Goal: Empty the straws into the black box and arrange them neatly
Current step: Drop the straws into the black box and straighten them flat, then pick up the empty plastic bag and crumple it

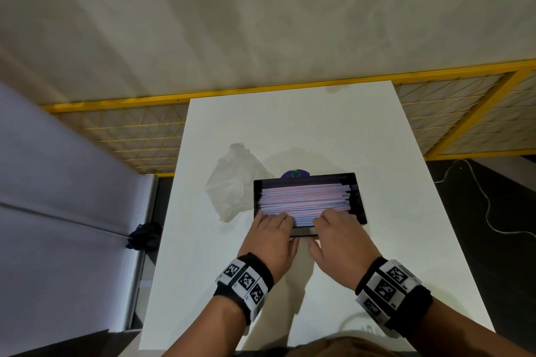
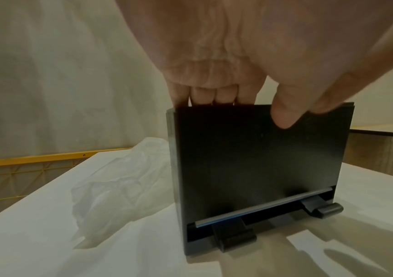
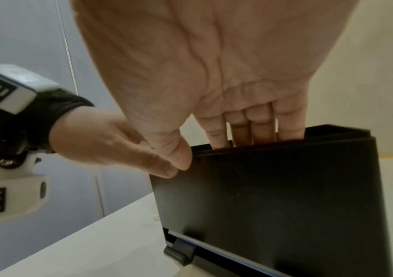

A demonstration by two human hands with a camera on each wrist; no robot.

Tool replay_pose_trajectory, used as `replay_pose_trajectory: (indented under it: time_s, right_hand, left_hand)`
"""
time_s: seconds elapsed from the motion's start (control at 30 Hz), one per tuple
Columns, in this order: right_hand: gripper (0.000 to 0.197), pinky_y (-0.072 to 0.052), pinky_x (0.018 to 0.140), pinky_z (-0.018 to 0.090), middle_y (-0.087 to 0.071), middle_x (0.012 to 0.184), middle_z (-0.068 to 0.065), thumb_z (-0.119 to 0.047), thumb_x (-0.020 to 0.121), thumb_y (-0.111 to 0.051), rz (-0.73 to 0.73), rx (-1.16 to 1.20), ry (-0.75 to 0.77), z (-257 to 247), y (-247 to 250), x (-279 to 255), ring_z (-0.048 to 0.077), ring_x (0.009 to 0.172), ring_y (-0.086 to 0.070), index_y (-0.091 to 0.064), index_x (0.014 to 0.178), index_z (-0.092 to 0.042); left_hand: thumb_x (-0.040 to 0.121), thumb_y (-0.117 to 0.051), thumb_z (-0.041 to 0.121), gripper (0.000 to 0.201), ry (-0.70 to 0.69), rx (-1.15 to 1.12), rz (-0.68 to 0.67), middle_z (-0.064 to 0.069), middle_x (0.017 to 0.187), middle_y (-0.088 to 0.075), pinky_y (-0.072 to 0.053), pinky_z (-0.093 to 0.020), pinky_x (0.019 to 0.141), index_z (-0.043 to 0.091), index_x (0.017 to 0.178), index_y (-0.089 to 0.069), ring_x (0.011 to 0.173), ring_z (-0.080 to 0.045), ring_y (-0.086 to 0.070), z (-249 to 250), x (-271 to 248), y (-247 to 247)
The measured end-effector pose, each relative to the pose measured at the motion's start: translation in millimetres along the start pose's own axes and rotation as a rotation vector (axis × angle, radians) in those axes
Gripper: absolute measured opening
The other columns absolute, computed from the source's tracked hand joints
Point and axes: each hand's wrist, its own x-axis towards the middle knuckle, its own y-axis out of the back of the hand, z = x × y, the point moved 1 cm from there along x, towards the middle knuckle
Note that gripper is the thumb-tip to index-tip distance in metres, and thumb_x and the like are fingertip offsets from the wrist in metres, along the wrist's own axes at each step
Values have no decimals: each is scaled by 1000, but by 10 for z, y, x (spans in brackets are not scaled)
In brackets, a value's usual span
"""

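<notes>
My left hand [image 1: 269, 238] and right hand [image 1: 342, 240], side by side, press flat fingers [image 1: 275, 219] onto the straws [image 1: 304, 197]. Thumbs [image 2: 285, 116] brace the black box [image 1: 324, 178], probably for levelling.

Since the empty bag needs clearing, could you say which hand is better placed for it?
Probably the left hand: the bag lies left of the black box; the right hand is farther.

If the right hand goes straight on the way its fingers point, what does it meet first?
The right hand would meet the straws in the black box first; its fingers seem to touch them.
</notes>
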Motion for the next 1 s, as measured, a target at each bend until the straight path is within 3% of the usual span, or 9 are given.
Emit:
replay_pose_trajectory:
  time_s: [0.13, 0.2, 0.27, 0.37, 0.57, 0.63, 0.7, 0.87, 1.0]
  right_hand:
    - [37, -41, 93, 33, -56, 111, -3, -46, 99, -38, -16, 2, 15, -3, -2, -2, 19, 104, -56, -58, 117, -22]
    - [38, -40, 95, 31, -56, 114, -4, -46, 99, -39, -23, 12, 25, 5, -1, -6, 18, 106, -55, -58, 121, -22]
    - [39, -40, 96, 31, -56, 116, -4, -46, 99, -40, -30, 22, 38, 9, 1, -6, 17, 108, -55, -57, 124, -23]
    - [38, -40, 96, 31, -55, 118, -4, -47, 98, -41, -46, 26, 36, 15, 10, -13, 18, 109, -55, -54, 126, -24]
    - [40, -38, 99, 29, -54, 122, -5, -44, 99, -44, -68, 103, 32, 18, 67, -15, 17, 112, -54, -52, 133, -24]
    - [37, -42, 96, 32, -56, 118, -4, -39, 98, -51, -25, 164, 56, 3, 133, -33, 19, 108, -56, -56, 130, -21]
    - [31, -47, 88, 36, -60, 109, -3, -31, 94, -60, 88, 229, 95, -24, 206, -82, 20, 100, -60, -63, 122, -18]
    - [20, -51, 76, 30, -65, 95, -7, -23, 92, -67, 263, 360, 139, -88, 274, -212, 14, 86, -61, -70, 111, -17]
    - [12, -41, 73, 11, -67, 92, -14, -30, 94, -65, 138, 361, 194, -144, 222, -291, 1, 79, -59, -70, 105, -26]
  left_hand:
    - [86, -55, 33, 58, -85, -80, 117, -3, 144, -51, -32, -43, 118, 20, 142, -48, 132, -25, -48, 55, 73, 17]
    - [82, -52, 33, 78, -79, -41, -2, -7, 162, -29, -9, -49, 127, 21, 156, -27, 151, -29, -24, 52, 149, -2]
    - [81, -48, 42, 90, -53, 40, -146, -7, 169, -9, 15, -49, 122, 23, 161, -10, 156, -29, -5, 13, 245, -43]
    - [77, -41, 58, 96, -4, 111, -224, -9, 170, -10, 23, -53, 117, 20, 161, -13, 156, -33, -11, -65, 359, -80]
    - [76, -43, 62, 93, -38, 53, -194, -8, 165, -26, 10, -55, 124, 20, 156, -24, 152, -30, -23, -108, 316, 55]
    - [79, -48, 52, 77, -98, -151, -108, -2, 154, -45, -11, -52, 126, 24, 150, -36, 143, -23, -39, -115, 273, 225]
    - [81, -47, 42, 61, -89, -391, 51, 2, 133, -63, -40, -40, 113, 25, 139, -50, 121, -18, -56, -229, 243, 429]
    - [94, -50, 23, 39, 317, -587, 293, 5, 122, -69, -50, -28, 94, 22, 131, -62, 107, -12, -64, -905, 424, 554]
    - [98, -57, 29, 53, 560, -321, 52, -10, 156, -42, -40, -41, 114, 21, 149, -46, 142, -29, -41, -1361, 653, 182]
